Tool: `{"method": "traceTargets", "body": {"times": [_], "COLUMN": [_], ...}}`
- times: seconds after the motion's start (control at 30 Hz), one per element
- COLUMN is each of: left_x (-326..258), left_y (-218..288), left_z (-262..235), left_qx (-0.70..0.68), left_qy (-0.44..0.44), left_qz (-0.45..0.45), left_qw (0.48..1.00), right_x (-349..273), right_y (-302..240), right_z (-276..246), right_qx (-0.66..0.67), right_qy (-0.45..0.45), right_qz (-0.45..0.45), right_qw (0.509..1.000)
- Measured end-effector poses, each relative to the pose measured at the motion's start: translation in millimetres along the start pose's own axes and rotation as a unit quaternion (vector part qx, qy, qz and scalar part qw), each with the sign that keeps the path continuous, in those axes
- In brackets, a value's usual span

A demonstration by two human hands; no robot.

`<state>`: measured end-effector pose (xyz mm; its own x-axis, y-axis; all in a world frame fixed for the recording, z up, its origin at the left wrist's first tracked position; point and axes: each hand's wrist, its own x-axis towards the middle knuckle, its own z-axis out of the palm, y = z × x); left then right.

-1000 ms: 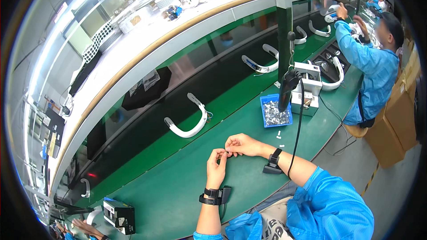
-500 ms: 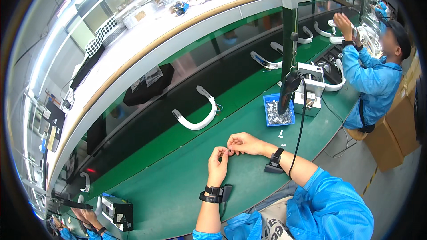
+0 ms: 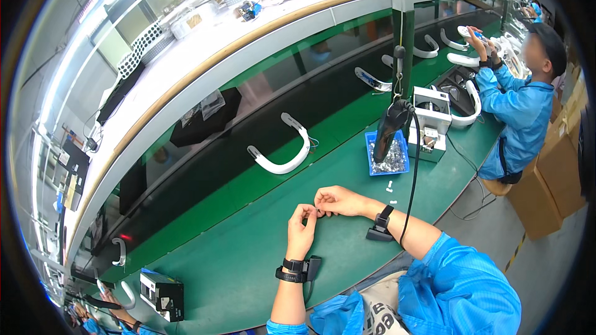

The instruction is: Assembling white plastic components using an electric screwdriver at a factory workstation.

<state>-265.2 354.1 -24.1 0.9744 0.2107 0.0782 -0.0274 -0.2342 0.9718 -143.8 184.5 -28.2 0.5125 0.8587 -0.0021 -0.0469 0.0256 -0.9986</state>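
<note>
The left hand [image 3: 302,231] and the right hand [image 3: 337,201] meet fingertip to fingertip above the green bench mat [image 3: 236,254], both pinched shut on a tiny part [image 3: 319,212] held between them (too small to tell what kind). Each wrist carries a black wrist strap [image 3: 292,270], and both forearms are in blue sleeves.

Beyond the hands, a white curved headband [image 3: 280,149] lies on the dark conveyor belt [image 3: 205,167], well apart from them. To the right, a blue parts tray [image 3: 388,155] of small silvery pieces sits on the mat, with a black hanging screwdriver [image 3: 386,133] dangling just over it and a white fixture box [image 3: 431,121] beside it. Two small white bits [image 3: 390,185] lie on the mat near the tray. Farther right, a co-worker [image 3: 518,105] in blue handles another white band.
</note>
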Motion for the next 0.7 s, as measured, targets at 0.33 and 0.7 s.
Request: {"method": "traceTargets", "body": {"times": [0.33,0.7], "left_x": [1,1], "left_y": [-3,-7], "left_z": [0,2], "left_qx": [0.011,-0.016], "left_qy": [-0.007,-0.007], "left_qz": [0.009,0.007], "left_qw": [1.000,1.000], "right_x": [1,1], "right_y": [7,5], "right_z": [-1,0], "right_qx": [-0.007,-0.012], "right_qy": [-0.007,0.018], "right_qz": [0.001,0.053], "right_qw": [1.000,0.998]}}
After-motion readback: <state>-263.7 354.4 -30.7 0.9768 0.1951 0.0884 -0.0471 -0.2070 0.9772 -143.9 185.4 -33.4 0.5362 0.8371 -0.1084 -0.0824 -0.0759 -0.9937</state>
